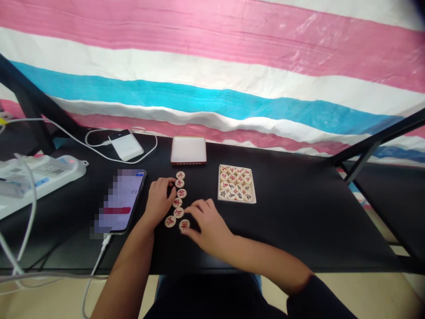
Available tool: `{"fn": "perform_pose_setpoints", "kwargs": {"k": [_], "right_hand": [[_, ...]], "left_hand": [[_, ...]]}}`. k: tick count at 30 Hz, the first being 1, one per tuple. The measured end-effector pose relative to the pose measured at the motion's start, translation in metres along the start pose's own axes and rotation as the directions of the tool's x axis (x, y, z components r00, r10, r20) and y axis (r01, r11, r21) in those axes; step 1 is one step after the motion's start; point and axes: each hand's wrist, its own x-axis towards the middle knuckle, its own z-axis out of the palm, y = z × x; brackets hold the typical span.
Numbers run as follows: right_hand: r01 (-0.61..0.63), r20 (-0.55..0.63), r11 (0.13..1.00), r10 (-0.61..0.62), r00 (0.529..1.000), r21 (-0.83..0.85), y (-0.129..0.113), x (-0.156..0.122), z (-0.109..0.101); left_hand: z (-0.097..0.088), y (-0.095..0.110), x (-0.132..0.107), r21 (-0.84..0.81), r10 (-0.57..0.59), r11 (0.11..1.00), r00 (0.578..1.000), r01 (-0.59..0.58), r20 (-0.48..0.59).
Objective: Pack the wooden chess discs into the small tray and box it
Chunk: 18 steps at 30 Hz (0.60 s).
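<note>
Several round Chinese chess pieces (181, 193) with red characters lie in an uneven column on the black table. My left hand (159, 197) rests along the column's left side, its index finger and thumb apart and touching the edges of pieces. On the right, my right hand (207, 221) has thumb and index finger spread. Its thumb touches the lowest right piece (184, 225), and the index fingertip is beside another red piece (178, 212). A white open box (253, 195) holds rows of red and black pieces to the right.
A box lid (188, 149) lies behind the column. To the left are a phone (121, 201) on a charging cable, a white power bank (126, 145) and a power strip (63, 173). Striped sheeting (212, 66) hangs behind the black table (299, 212); metal braces flank it.
</note>
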Motion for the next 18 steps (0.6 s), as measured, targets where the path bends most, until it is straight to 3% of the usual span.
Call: {"fn": "perform_pose_setpoints", "kwargs": {"k": [5,10,12,14,18], "right_hand": [[0.026,0.081,0.996,-0.019,0.996,-0.087,-0.004,-0.003,0.016],[0.034,0.068,0.998,-0.029,0.997,-0.061,0.004,-0.010,0.011],[-0.001,0.004,1.000,0.001,1.000,0.006,0.010,-0.014,0.001],[-0.072,-0.132,0.996,0.077,0.988,0.048,0.021,-0.018,-0.013],[-0.271,-0.430,0.961,0.220,0.875,-0.062,0.060,-0.020,-0.039]], "left_hand": [[0.001,0.000,0.000,0.006,0.016,1.000,1.000,-0.015,-0.006],[0.002,-0.001,0.001,0.002,0.021,1.000,1.000,-0.021,-0.007],[0.001,-0.001,0.001,0.000,0.013,1.000,1.000,-0.013,-0.004],[0.001,-0.001,0.001,-0.002,0.009,1.000,1.000,-0.009,-0.004],[0.003,-0.002,0.002,0.002,0.012,1.000,1.000,-0.012,-0.022]]}}
